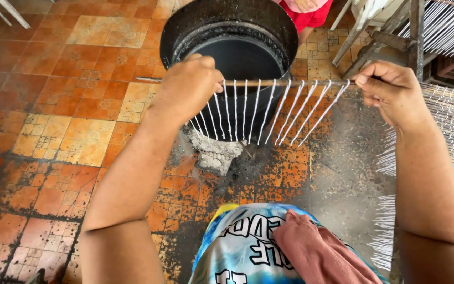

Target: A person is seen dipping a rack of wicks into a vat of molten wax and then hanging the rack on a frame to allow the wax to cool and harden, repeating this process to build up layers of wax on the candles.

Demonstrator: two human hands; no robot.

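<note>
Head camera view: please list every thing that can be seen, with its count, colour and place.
Rod: one, thin, brownish, held level between both hands, in front of the pot.
Strings: about a dozen, white, hanging from the rod, the right ones slanting.
Pot: one, large, black, round, on the floor at top centre.
Block: one, grey, rough, under the pot's near side.
Floor tiles: many, orange and cream, darkly stained near the pot.
Racks of strings: white, many, at the right edge.
Other person: one, in red clothing, behind the pot, mostly cut off.
Cloth: one, dull pink, on the lap.
Left hand: gripping the rod's left part.
Right hand: gripping the rod's right end.
</note>
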